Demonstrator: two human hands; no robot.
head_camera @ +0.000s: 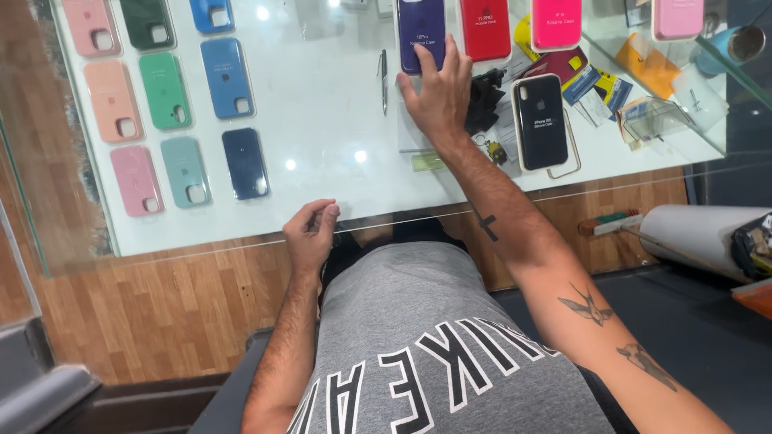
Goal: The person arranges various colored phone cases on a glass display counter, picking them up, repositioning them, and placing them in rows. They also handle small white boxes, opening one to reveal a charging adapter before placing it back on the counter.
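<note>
My right hand point(438, 92) reaches across the glass counter point(322, 120), fingers spread on the lower end of a dark purple phone case point(420, 28). It presses the case flat rather than lifting it. My left hand point(312, 233) rests at the counter's near edge with its fingers curled and nothing in it. A red case point(486, 28) and a pink case point(556, 22) lie just right of the purple one. A black case point(540, 120) lies right of my right wrist.
Rows of coloured phone cases point(169, 88) lie on the left of the counter. A pen point(383, 76) is left of my right hand, a black key fob point(485, 96) to its right. Cards and clear packaging point(643, 104) clutter the far right. A white roll point(700, 233) lies lower right.
</note>
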